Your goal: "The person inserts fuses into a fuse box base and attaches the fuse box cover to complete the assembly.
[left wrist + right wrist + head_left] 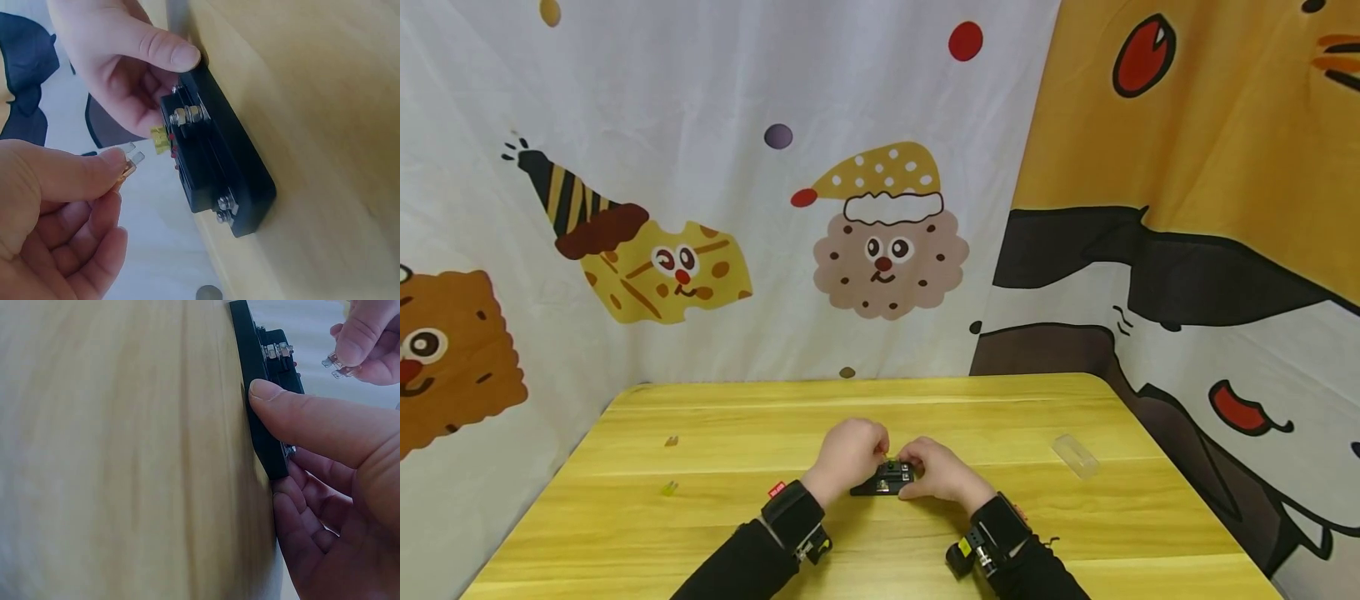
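A black fuse block (886,480) with metal screw terminals sits on the table in front of me. In the left wrist view a yellow blade fuse (160,140) stands in it, with small red spots beside it. My left hand (852,451) pinches a clear orange-brown blade fuse (128,170) between thumb and fingers. Its two metal prongs point toward the block, and a gap separates them. The right hand (942,472) grips the block's right end, its thumb (269,390) on the base edge and its fingers behind.
On the left of the wooden table (587,533) lie small brown fuses (672,441) and yellow-green fuses (669,488). A clear plastic cover (1075,456) lies at the right. Behind the table hangs a cartoon-printed curtain (700,83).
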{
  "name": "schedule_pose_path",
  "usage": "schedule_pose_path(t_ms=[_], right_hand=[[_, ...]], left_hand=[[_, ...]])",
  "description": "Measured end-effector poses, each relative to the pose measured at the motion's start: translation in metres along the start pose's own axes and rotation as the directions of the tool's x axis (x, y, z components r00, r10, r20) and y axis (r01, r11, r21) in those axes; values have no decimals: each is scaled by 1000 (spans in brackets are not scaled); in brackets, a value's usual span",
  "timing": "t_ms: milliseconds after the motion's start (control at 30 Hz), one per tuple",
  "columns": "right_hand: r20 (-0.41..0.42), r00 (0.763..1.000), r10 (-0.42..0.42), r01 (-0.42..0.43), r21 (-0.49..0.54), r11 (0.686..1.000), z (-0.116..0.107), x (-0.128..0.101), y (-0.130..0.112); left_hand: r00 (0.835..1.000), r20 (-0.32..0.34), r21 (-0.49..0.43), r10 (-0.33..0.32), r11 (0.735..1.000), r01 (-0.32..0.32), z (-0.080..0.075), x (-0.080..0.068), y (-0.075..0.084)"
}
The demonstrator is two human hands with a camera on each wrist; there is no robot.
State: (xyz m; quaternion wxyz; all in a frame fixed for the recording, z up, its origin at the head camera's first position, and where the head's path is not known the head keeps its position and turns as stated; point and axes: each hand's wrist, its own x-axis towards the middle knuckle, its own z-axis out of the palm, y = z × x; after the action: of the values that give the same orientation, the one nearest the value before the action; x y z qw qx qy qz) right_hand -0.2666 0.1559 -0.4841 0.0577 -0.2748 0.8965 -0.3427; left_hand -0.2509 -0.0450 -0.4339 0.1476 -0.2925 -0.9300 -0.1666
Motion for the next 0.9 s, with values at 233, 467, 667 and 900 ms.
schedule_pose_path(t_ms=[233,467,667,900], right_hand=[[-7,1000,-9,9,-9,1000,0,1,2],[-8,1000,-25,25,-2,1000,-1,0,1],[-16,999,-39,39,1,999,-1,-1,1],[-18,999,-51,51,0,999,-1,-2,2]], left_hand=[[997,-19,77,70,995,-68,3,4,11],[992,-29,136,125,983,-120,11,7,17],[986,-19,189,167,969,-160,14,9,20],[986,-1,215,169,963,-165,16,8,21]])
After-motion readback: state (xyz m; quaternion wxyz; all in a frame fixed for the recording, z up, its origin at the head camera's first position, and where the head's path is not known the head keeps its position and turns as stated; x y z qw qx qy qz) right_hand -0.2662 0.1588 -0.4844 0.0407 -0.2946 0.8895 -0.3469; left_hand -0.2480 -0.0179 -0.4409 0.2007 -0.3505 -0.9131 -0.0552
